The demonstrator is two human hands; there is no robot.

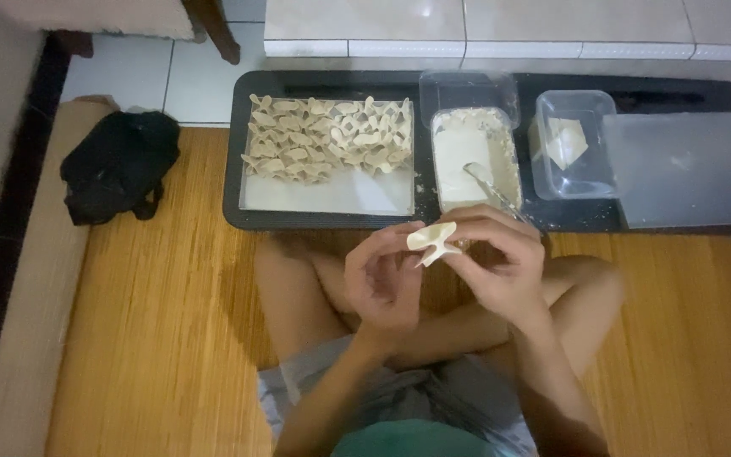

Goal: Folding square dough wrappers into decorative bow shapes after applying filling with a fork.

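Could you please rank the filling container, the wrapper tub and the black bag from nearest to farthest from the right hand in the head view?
From the right hand:
1. Filling container, just ahead of it on the tray.
2. Wrapper tub, ahead and to the right.
3. Black bag, far left on the floor.

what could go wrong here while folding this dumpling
Both the left hand and right hand pinch the dumpling in mid-air over the lap, so a slip could drop it. The spoon leaning in the filling tub might tip if bumped.
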